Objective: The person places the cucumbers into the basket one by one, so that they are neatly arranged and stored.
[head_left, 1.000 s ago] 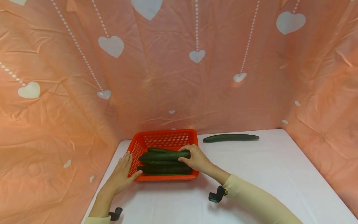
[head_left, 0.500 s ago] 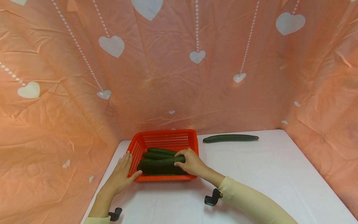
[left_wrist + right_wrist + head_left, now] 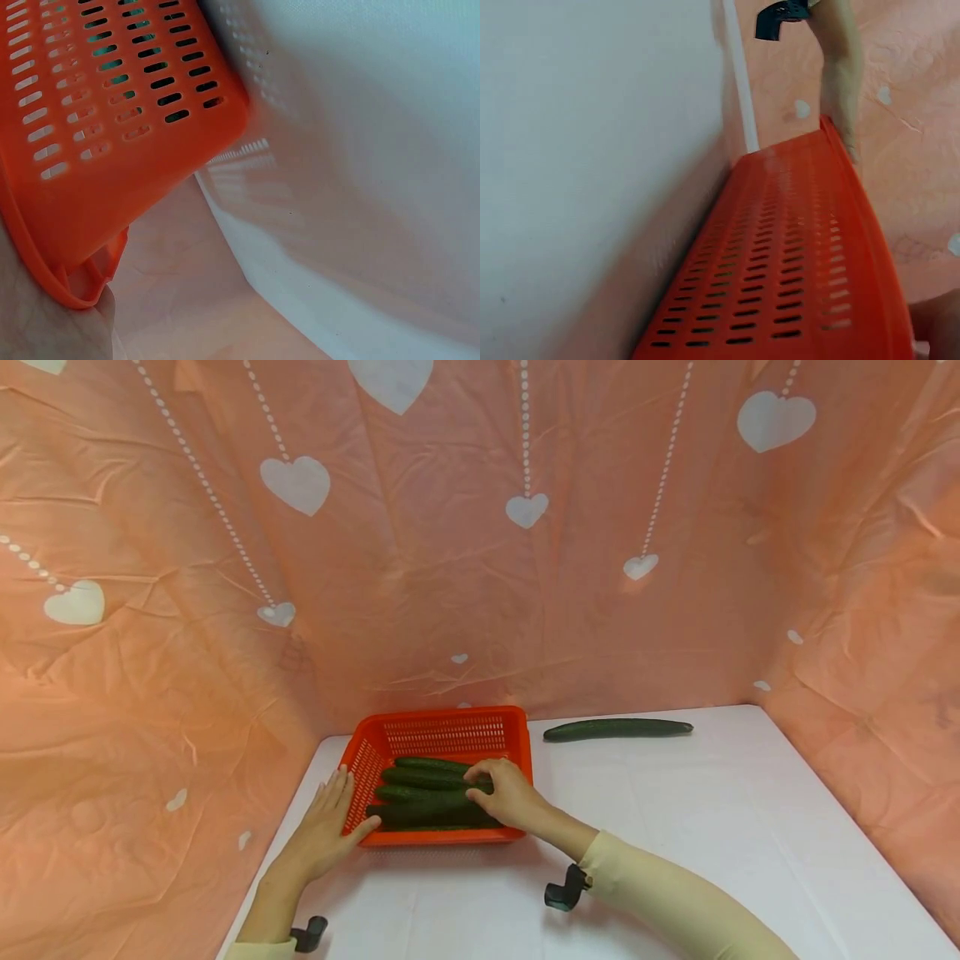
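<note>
A red perforated basket stands at the table's back left, holding several long dark-green cucumbers side by side. Along its left rim lies my left hand, fingers straight and thumb over the front corner. The left wrist view shows the basket wall beside part of that palm. My right hand reaches over the right rim, thumb and fingers curled around the right end of a cucumber low in the basket. That end is mostly hidden by the hand. In the right wrist view only an edge of the right hand shows.
One more cucumber lies on the white table, right of the basket near the back edge. Orange sheeting with white hearts walls in the back and both sides. A small dark device is fixed at each wrist.
The right hand has moved a little left and toward the person, lowering its cucumber among the others, which now lie flatter in the basket. The left hand has stayed in place.
</note>
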`<state>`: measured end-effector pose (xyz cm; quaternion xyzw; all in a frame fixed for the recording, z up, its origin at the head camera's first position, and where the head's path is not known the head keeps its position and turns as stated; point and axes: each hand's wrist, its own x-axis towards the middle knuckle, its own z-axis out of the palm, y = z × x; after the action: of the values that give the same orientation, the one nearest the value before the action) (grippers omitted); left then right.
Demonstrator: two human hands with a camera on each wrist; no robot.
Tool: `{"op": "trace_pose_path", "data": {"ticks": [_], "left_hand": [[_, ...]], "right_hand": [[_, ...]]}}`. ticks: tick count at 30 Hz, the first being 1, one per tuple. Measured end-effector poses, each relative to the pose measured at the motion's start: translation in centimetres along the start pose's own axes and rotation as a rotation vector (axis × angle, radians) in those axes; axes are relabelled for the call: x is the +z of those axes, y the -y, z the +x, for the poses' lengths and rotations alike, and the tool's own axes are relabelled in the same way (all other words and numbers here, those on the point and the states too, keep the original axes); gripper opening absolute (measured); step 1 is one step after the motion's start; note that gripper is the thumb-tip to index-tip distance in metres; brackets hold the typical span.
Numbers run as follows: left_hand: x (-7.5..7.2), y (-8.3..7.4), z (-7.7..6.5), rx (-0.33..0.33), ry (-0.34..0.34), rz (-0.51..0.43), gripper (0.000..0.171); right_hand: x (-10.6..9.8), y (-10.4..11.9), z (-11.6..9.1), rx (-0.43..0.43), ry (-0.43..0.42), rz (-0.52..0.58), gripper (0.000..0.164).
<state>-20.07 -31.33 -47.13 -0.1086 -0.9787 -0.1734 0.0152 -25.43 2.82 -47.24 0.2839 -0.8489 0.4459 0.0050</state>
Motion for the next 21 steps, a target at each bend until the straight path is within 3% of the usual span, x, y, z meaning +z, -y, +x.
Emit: {"op": "trace_pose_path", "data": {"ticks": [6, 16, 21], "left_hand": [[0.0, 0.1, 0.0, 0.003, -0.004, 0.007, 0.102], [0.2, 0.4, 0.1, 0.008, -0.008, 0.008, 0.102], [0.2, 0.4, 0.1, 0.007, -0.004, 0.003, 0.102]], "right_hand": [[-0.8, -0.4, -0.1, 0.016, -0.033, 0.043, 0.024], [-3.7, -2.1, -0.9, 0.013, -0.133, 0.008, 0.026], [-5.5, -3.7, -1.6, -0.038, -0.167, -0.025, 0.028]]}}
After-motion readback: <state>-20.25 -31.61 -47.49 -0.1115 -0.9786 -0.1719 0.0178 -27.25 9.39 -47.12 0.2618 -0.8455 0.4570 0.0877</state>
